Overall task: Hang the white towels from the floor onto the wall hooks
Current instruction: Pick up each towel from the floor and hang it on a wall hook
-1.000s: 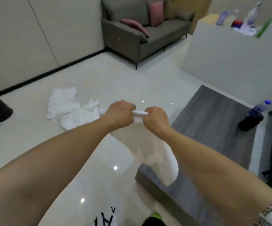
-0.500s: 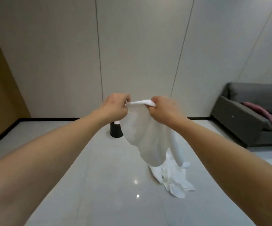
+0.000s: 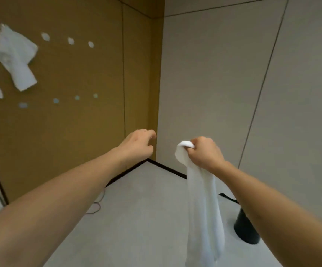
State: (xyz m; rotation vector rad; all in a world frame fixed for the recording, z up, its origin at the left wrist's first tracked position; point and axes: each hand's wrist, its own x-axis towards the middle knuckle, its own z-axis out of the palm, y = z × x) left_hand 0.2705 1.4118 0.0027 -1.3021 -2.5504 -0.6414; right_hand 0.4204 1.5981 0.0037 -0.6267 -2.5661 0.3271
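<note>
Right hand (image 3: pixel 206 153): grips white towel (image 3: pixel 202 205) by its top, held in the air; lower end cut off by frame. Left hand (image 3: pixel 139 144): loosely curled, holding nothing. Hung towels (image 3: pixel 14 54) on brown wall (image 3: pixel 79 132): blurred, one cut off. Black stand (image 3: pixel 247 228): partly hidden behind forearm.

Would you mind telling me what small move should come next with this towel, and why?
Probably carry the towel, gripped in the right hand, left toward a free hook on the brown wall: two towels already hang there, and the left hand holds nothing.
</note>
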